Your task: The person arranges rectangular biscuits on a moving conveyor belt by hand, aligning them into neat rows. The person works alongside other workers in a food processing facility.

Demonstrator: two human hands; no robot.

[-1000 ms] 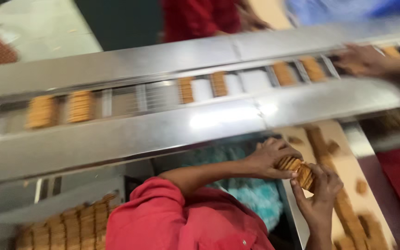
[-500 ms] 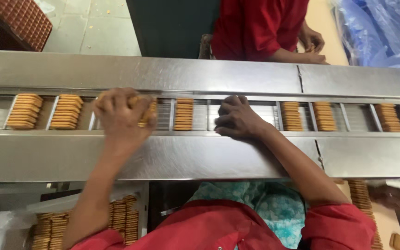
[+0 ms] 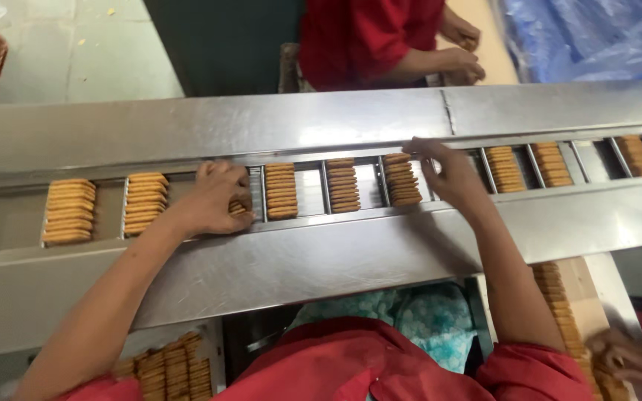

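At the near edge, loose biscuits [image 3: 169, 367] lie below the left forearm, and more biscuits [image 3: 559, 312] run along a board beside the right elbow, where another person's hand [image 3: 629, 356] rests. On the steel conveyor [image 3: 299, 260], the left hand [image 3: 213, 199] curls its fingers [image 3: 224, 172] over a biscuit stack [image 3: 238, 206], gripping it in its slot. The right hand [image 3: 447, 174] lies flat, fingers loosely spread, fingertips touching the next stack [image 3: 401, 180]. Between the hands sit two stacks [image 3: 312, 188]. Beyond stands a red-shirted worker [image 3: 369, 37].
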